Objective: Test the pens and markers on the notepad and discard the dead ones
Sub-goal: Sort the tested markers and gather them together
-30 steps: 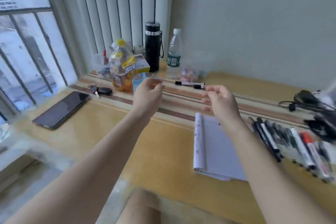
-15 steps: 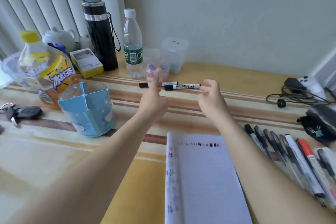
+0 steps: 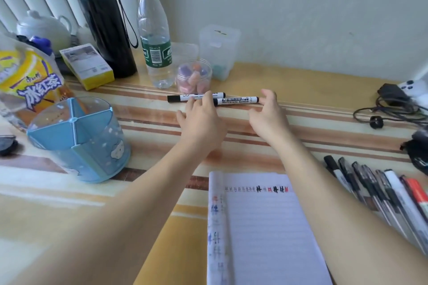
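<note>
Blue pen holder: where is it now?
Head view, left side of the table: the blue pen holder stands in front of the iced-tea bottle, left of the left hand.

By the back edge of the table [image 3: 324, 90], the left hand [image 3: 201, 122] and right hand [image 3: 268, 115] touch the ends of a marker [image 3: 238, 100], a second marker [image 3: 185, 97] just behind.

Front whiteboard marker [image 3: 238, 100] & rear marker [image 3: 183, 98], both white w/ black caps, are lying crosswise, nearly touching, far across the desk [image 3: 324, 90]. Notepad [image 3: 261, 227] is lying open, lined pg showing ink test marks. Pen row [image 3: 379, 190] is lying to its right.
</note>
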